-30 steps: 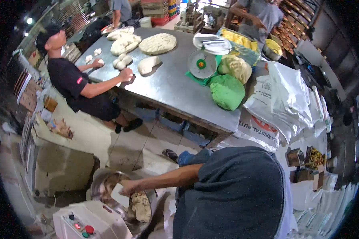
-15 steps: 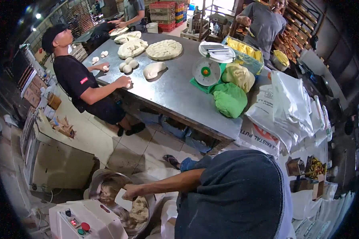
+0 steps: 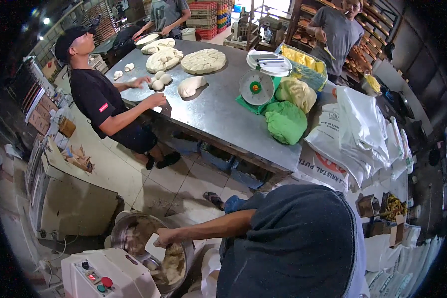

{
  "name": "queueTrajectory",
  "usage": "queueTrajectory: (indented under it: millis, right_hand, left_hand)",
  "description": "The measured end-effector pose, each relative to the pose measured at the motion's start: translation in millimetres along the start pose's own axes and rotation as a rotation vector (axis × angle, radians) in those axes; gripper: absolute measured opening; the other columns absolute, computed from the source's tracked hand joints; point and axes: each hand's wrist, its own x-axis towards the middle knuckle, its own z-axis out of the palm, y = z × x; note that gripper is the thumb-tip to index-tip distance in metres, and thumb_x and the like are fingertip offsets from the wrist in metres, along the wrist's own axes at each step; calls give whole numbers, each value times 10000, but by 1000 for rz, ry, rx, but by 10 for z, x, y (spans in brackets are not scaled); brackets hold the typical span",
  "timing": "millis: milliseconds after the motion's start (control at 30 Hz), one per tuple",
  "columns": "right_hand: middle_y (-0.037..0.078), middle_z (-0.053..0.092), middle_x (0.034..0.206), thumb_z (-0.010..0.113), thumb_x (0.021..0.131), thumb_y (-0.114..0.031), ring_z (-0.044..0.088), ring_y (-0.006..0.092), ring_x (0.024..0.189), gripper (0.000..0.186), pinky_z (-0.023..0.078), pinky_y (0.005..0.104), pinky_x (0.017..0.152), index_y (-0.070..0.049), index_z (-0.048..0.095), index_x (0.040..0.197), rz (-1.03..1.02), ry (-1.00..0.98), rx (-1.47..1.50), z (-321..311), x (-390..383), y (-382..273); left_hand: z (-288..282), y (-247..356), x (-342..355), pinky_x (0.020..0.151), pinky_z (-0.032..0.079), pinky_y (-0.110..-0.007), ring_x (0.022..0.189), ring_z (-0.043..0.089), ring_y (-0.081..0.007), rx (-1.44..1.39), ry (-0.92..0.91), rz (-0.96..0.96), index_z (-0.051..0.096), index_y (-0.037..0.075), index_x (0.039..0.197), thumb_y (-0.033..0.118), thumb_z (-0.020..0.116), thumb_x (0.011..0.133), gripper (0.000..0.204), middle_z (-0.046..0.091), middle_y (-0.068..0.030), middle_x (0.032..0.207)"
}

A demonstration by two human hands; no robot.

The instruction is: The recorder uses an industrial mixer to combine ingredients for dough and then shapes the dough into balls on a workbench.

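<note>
My right arm reaches leftward from a dark sleeve, and my right hand (image 3: pixel 162 238) is closed around a white flat dough scraper (image 3: pixel 155 248). The scraper is tilted over the metal mixer bowl (image 3: pixel 117 232), down at the lower left. Pale, sticky dough (image 3: pixel 174 264) lies in the bowl, below and beside the scraper. Whether the blade touches it, I cannot tell. Part of the bowl is hidden behind the mixer's white housing (image 3: pixel 116 273), which carries red and green buttons. My left hand does not show.
Across from me stands a metal table (image 3: pixel 211 116) with several dough pieces (image 3: pixel 203 61), a green dial scale (image 3: pixel 257 88) and a green bundle (image 3: pixel 286 123). A co-worker in black (image 3: pixel 94 89) shapes dough at its left side. White sacks (image 3: pixel 365 129) are piled to the right.
My right hand and the scraper have barely shifted; the scraper's angle differs slightly. Dough beside it looks lower and flatter. The co-worker's hands have moved rightward, and the person at upper right has shifted right.
</note>
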Motion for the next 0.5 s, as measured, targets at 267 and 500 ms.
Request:
queueTrajectory:
  millis: [267, 500]
  right_hand:
    - [44, 400, 510, 692, 702, -223, 333, 219, 481, 381, 283, 342, 447, -40, 407, 528, -340, -139, -96, 42, 195, 188]
    - [41, 505, 515, 682, 730, -322, 406, 121, 478, 408, 330, 357, 455, -4, 514, 537, -78, -1, -52, 1, -245, -132]
  left_hand:
    - [-83, -7, 46, 808, 395, -410, 834, 511, -236, 208, -27, 244, 549, 14, 1062, 351, 550, 898, 375, 536, -96, 931]
    - [-72, 1, -113, 794, 393, -402, 831, 507, -232, 237, -48, 247, 547, 9, 1058, 357, 528, 907, 380, 531, -97, 928]
